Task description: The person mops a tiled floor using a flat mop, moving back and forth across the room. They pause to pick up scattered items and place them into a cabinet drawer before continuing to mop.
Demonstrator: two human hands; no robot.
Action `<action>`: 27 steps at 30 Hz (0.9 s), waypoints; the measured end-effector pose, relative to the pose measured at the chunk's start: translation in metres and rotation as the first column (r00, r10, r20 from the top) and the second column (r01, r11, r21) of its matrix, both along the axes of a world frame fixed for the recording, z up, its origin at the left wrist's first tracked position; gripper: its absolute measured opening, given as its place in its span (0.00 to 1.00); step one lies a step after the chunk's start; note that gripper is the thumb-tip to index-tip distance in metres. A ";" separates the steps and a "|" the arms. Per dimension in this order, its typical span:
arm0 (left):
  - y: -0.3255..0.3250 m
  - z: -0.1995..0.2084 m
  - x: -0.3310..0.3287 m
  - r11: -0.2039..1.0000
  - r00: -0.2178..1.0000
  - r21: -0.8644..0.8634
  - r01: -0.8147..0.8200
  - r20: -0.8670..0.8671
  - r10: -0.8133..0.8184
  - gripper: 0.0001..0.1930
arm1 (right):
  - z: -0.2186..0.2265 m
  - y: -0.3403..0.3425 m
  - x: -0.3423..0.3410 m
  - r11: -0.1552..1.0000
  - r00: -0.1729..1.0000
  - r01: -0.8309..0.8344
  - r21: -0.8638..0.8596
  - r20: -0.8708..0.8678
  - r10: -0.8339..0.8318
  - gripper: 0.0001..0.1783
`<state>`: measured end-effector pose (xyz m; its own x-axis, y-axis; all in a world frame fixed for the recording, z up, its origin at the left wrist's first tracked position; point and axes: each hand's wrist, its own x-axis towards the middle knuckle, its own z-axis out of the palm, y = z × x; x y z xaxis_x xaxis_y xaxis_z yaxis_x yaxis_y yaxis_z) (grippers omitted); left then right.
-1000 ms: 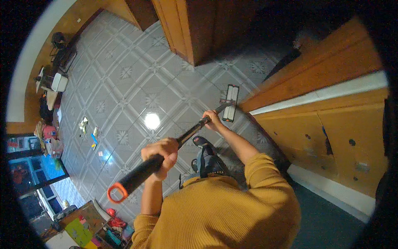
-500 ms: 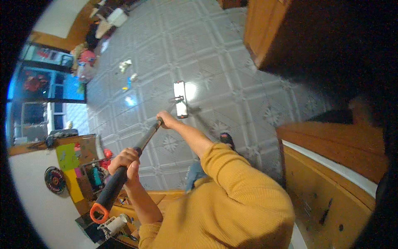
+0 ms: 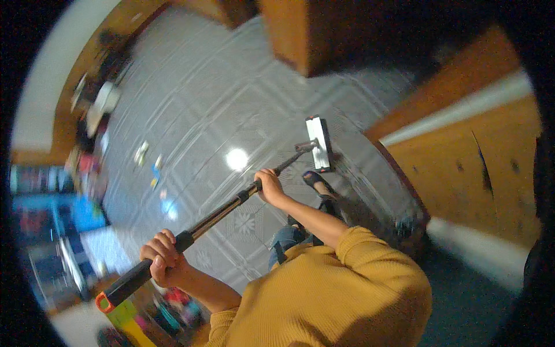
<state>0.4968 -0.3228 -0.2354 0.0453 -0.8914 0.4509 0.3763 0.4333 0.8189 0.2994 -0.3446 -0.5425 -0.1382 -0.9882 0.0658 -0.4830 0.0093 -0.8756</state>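
Fingers (image 3: 157,242) of the left hand (image 3: 163,258) are curling tightly around the thick black grip of the mop handle (image 3: 217,213), near its orange-capped upper end, which is sticking out down and to the left past the fist. Farther along the shaft, the right hand (image 3: 269,186) is clenching the thinner metal section, its knuckles facing the camera and its forearm in a mustard-yellow sleeve (image 3: 370,254) running back toward the body.

Around the hands, grey patterned floor tiles (image 3: 191,104) are spreading out, with a bright glare spot (image 3: 236,159) shining just left of the shaft between the right hand and the mop head (image 3: 319,143). A foot in a dark sandal (image 3: 317,181) is standing just beside and below the mop head. Wooden cabinets (image 3: 462,162) are rising on the right, close to the head's right edge, and another wooden block (image 3: 306,34) is looming above it. Small scattered items (image 3: 147,162) are lying on the tiles well to the left, and blurred clutter is lining the far left rim.

From the right hand, the flat white rectangular mop head is lying on the floor, up and to the right. The handle's long axis is running diagonally from lower left to upper right, while the head's long side is pointing roughly up and down in the view.
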 end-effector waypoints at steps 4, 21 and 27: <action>-0.029 -0.021 -0.086 0.919 0.921 0.070 0.388 0.002 -0.389 0.10 | -0.023 0.050 -0.074 0.882 0.883 0.468 -0.058 -0.002 -0.469 0.11; 0.213 -0.168 -0.471 0.428 0.353 0.092 0.899 0.425 -0.833 0.04 | -0.061 0.340 -0.264 0.210 0.259 0.960 -0.184 0.299 -0.918 0.40; 0.306 -0.271 -0.583 0.254 0.147 0.105 0.961 0.584 -0.798 0.04 | -0.266 0.567 -0.212 -0.158 -0.119 0.841 0.518 -0.109 -0.987 0.28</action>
